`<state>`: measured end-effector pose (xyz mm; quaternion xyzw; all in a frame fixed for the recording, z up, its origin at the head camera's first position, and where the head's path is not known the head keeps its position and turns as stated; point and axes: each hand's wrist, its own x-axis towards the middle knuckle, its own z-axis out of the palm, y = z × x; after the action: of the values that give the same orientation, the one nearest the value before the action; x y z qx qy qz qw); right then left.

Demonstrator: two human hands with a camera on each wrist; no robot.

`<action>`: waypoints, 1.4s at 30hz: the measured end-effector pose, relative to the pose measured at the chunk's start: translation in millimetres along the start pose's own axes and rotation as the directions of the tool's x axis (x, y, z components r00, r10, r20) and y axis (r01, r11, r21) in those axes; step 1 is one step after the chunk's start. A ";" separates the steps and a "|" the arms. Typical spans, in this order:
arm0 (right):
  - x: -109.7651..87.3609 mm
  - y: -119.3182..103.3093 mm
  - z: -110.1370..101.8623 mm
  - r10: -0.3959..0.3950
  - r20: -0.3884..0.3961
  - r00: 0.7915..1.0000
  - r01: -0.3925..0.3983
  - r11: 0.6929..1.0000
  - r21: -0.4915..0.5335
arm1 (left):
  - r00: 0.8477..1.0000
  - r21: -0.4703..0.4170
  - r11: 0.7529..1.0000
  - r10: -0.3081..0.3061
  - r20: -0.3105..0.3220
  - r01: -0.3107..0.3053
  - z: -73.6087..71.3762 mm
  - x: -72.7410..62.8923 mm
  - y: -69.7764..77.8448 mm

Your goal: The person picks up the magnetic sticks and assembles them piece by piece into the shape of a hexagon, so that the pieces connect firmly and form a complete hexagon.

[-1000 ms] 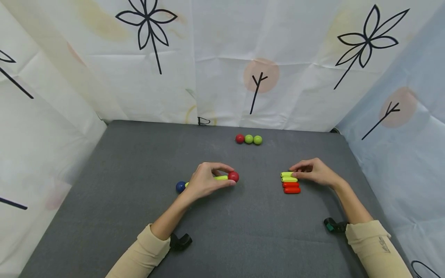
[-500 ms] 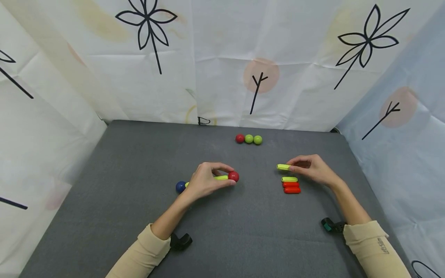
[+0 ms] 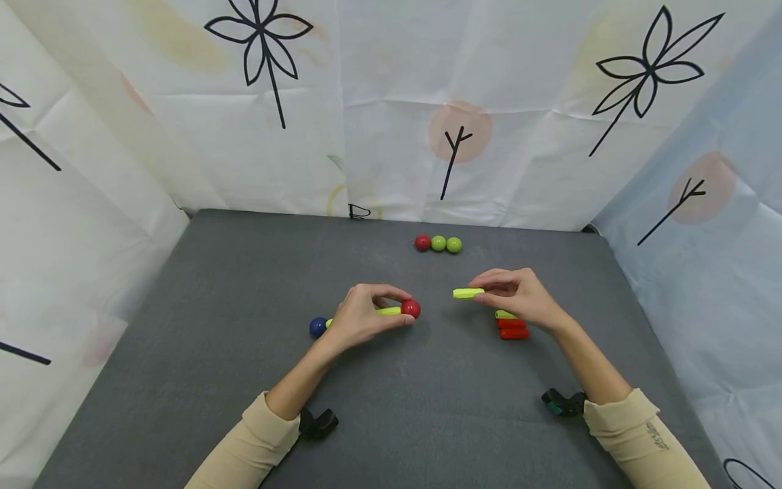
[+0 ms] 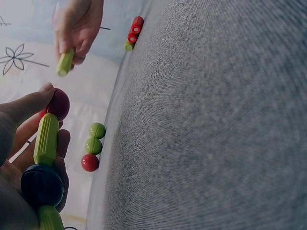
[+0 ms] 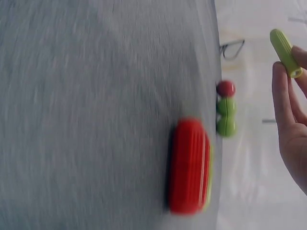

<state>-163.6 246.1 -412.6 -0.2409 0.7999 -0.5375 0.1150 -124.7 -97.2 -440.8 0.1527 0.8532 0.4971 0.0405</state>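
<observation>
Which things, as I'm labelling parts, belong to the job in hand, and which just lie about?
In hand: ball-stick chain, held by left hand; lime stick, pinched by right hand.

Lying about, perhaps spares: loose red ball; two green balls; second lime stick; two red sticks.

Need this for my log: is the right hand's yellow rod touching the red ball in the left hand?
No, the head view shows a clear gap between the yellow rod and the red ball.

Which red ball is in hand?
The red ball the left hand pinches, at the end of a yellow-green rod; the other red ball lies in a row with two green balls.
</observation>
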 end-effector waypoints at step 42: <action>22.0 -15.4 69.2 -0.033 0.085 0.996 0.025 0.996 0.091 | 0.996 0.071 0.994 0.083 -0.020 -0.082 6.8 0.1 2.6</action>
<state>-147.8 174.5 -424.3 -0.2700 0.7657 -0.5634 0.1526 -122.7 -90.3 -442.0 0.1834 0.8636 0.4697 0.0048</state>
